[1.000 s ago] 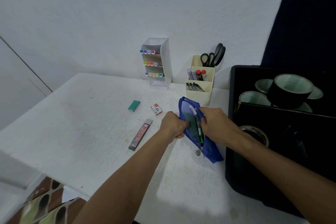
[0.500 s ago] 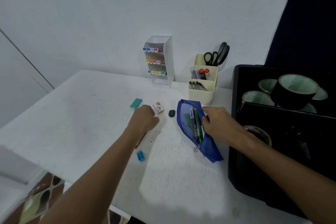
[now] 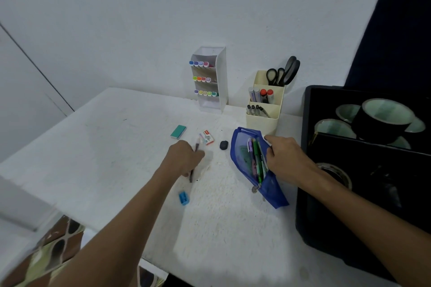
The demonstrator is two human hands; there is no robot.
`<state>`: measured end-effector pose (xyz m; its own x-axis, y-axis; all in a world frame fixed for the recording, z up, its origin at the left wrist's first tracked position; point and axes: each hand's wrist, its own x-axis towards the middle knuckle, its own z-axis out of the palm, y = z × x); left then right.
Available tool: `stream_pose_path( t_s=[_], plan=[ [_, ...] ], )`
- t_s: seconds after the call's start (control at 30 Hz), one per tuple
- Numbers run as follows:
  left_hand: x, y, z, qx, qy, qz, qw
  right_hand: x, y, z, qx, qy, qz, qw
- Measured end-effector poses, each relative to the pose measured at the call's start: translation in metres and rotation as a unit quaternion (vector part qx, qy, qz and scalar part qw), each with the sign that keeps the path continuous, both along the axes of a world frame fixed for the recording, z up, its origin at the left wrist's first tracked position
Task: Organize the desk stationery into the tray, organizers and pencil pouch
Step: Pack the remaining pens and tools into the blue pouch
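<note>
While it lies unzipped on the white desk (image 3: 121,147), the blue mesh pencil pouch (image 3: 242,149) shows green and purple pens (image 3: 256,158) packed inside, with a small metal zip pull at its near end. Its long axis runs from the far left, close to the cream compartmented organizer (image 3: 264,121), toward the near right, beside the black tray (image 3: 326,240) that carries rolls of black tape (image 3: 382,121). The right hand (image 3: 286,158) reaches in from the right with its fingers curled over the pouch's upper edge, its grip holding the opening apart. The left hand (image 3: 184,158) is stretched forward over the desk, knuckles up, its grip closed round a slim dark lead case (image 3: 191,176) whose ends stick out beyond and below the fist, the case pointing roughly away from the person. Beside that hand lie a small red-and-white box (image 3: 207,138), a teal eraser (image 3: 178,131), a dark oval eraser (image 3: 224,145) and a blue sharpener (image 3: 184,198).
</note>
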<state>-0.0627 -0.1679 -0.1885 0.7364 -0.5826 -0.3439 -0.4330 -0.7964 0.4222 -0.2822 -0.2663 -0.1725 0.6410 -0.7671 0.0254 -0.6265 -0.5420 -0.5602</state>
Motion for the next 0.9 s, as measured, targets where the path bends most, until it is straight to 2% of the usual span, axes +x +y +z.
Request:
stream_pose_path(
  t_s=[0.07,0.2,0.27,0.47,0.5,0.6,0.63,0.9],
  plan=[
    [-0.014,-0.008,0.012,-0.049,0.030,-0.001,0.998,0.000,0.000,0.000,0.002,0.000,-0.002,1.000],
    [-0.049,-0.020,0.035,-0.137,0.198,-0.018,0.970,-0.001,-0.001,0.000,-0.015,-0.016,-0.003,1.000],
    [-0.066,-0.026,0.040,-0.158,0.251,-0.040,0.954,-0.001,-0.002,-0.001,-0.014,-0.020,-0.009,1.000],
    [-0.098,-0.045,0.025,-0.153,0.231,-0.069,0.958,-0.001,-0.003,-0.002,-0.009,-0.031,-0.020,0.999],
    [-0.100,-0.047,0.021,-0.145,0.210,-0.084,0.963,0.000,-0.002,-0.002,-0.010,-0.032,-0.016,0.999],
    [-0.103,-0.048,0.014,-0.099,0.063,-0.154,0.981,0.000,-0.001,-0.002,-0.016,-0.042,-0.010,0.999],
    [-0.102,-0.046,0.013,-0.093,0.046,-0.162,0.981,0.000,-0.001,-0.002,-0.018,-0.041,-0.010,0.999],
    [-0.076,-0.038,0.005,-0.072,0.040,-0.172,0.982,0.000,-0.002,-0.004,-0.024,-0.029,-0.006,0.999]
  ],
)
